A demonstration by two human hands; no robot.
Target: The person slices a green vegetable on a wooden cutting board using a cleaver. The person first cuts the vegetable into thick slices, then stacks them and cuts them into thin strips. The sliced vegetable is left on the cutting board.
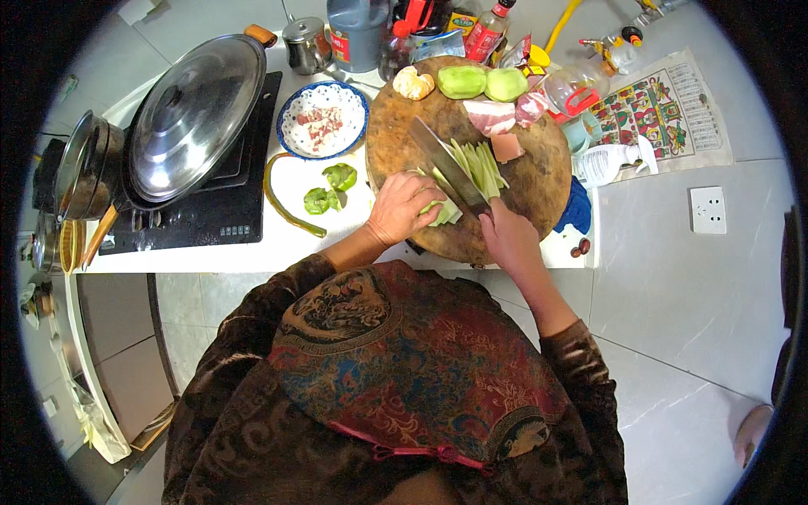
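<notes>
My right hand (pixel 512 237) grips the handle of a broad kitchen knife (pixel 447 165), its blade slanting up and left across a round wooden chopping board (pixel 543 189). My left hand (pixel 405 205) presses on pale green vegetable slices (pixel 447 213) left of the blade. Cut green strips (pixel 481 169) lie right of the blade. Close by rests a squarish pink piece of meat (pixel 507 147). Behind it are streaky raw meat (pixel 490 117), two peeled green vegetable pieces (pixel 462 82) and a peeled mandarin (pixel 413 83). A patterned bowl (pixel 323 120) with small meat pieces stands left of the board.
An induction hob (pixel 243 214) carries a large lidded wok (pixel 196 120) at left. Green pepper pieces (pixel 322 201) and a long curved bean (pixel 276 201) lie on the counter. Bottles (pixel 489 31) line the back; a spray bottle (pixel 606 163) and blue cloth (pixel 576 211) are at right.
</notes>
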